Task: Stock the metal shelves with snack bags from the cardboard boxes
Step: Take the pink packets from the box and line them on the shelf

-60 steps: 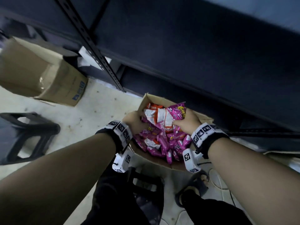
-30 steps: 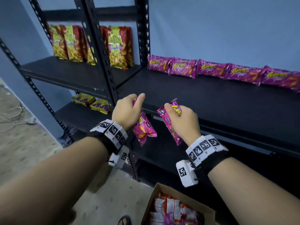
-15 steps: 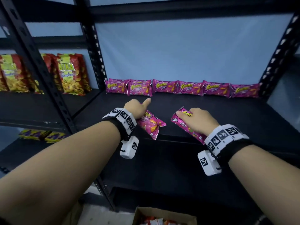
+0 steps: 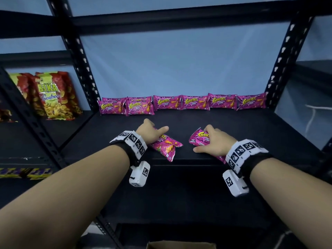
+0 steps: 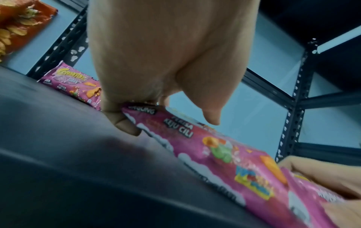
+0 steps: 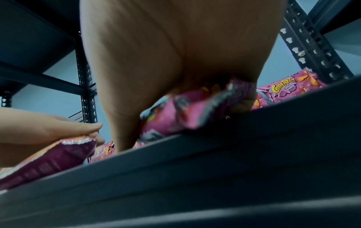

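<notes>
Both hands are over the front edge of a black metal shelf (image 4: 251, 133). My left hand (image 4: 150, 132) grips a pink Cornitoz snack bag (image 4: 166, 147) that lies slanted on the shelf; the left wrist view shows fingers curled round that bag (image 5: 205, 146). My right hand (image 4: 213, 141) grips a second pink bag (image 4: 198, 138), its label up, its lower end hidden under the wrist; in the right wrist view the same bag (image 6: 185, 111) is crumpled in the palm. A row of several pink bags (image 4: 181, 104) stands along the back of the shelf.
Red and yellow seafood chip bags (image 4: 52, 97) stand on the neighbouring shelf to the left. Perforated black uprights (image 4: 82, 62) frame the bay on both sides. The top of a cardboard box (image 4: 179, 245) shows at the bottom edge. Purple and yellow packs (image 4: 25, 172) lie on a lower left shelf.
Both hands lifted pink bags out of the box, rose to the shelf and have now come down onto its front part, moving slightly forward. The view has risen with them.
</notes>
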The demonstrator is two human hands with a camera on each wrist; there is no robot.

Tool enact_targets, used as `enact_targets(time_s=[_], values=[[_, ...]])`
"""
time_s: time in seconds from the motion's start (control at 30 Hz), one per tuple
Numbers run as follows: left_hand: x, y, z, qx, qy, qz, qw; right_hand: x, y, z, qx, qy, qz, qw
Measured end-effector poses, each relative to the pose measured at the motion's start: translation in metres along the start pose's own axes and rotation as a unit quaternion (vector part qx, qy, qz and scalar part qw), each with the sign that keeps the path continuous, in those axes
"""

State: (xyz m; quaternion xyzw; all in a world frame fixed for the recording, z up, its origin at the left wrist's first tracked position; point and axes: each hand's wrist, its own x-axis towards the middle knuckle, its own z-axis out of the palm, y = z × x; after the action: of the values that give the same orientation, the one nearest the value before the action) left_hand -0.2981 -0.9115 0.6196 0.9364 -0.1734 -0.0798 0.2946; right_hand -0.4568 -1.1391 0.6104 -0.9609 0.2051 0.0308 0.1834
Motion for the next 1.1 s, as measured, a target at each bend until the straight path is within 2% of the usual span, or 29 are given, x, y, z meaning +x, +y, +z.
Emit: enact_targets(time_s=[0.2,0.27,0.33,0.4,0.5,0.63,0.8,0.87,1.0,1.1], values=[[-0.008,-0.009,0.002,0.047,0.025,0.116,0.992,-0.002,-0.002,0.001,-0.098,0.057,-0.035,0.993],[-0.012,-0.007,0.001,0.058,0.026,0.185,0.981,-0.001,-0.006,0.002,-0.100,0.067,-0.047,0.992],[-0.017,-0.003,0.002,0.088,-0.022,0.251,0.964,0.002,-0.009,0.005,-0.090,0.060,-0.059,0.992],[-0.021,0.000,0.006,0.134,-0.081,0.280,0.947,0.005,-0.010,0.009,-0.086,0.039,-0.068,0.993],[-0.021,-0.002,0.016,0.193,-0.112,0.269,0.937,0.007,-0.012,0.012,-0.109,0.015,-0.076,0.991],[-0.021,-0.003,0.027,0.263,-0.094,0.247,0.928,0.007,-0.013,0.013,-0.134,-0.013,-0.066,0.989],[-0.026,0.003,0.038,0.304,-0.042,0.217,0.926,0.007,-0.018,0.010,-0.163,-0.045,-0.056,0.984],[-0.027,0.007,0.038,0.305,-0.041,0.192,0.932,0.011,-0.018,0.006,-0.159,-0.073,-0.042,0.984],[-0.024,0.018,0.018,0.280,-0.118,0.130,0.944,0.012,-0.018,-0.012,-0.128,-0.098,-0.039,0.986],[-0.015,0.019,-0.009,0.276,-0.184,0.153,0.931,0.010,-0.014,-0.035,-0.145,-0.070,-0.050,0.986]])
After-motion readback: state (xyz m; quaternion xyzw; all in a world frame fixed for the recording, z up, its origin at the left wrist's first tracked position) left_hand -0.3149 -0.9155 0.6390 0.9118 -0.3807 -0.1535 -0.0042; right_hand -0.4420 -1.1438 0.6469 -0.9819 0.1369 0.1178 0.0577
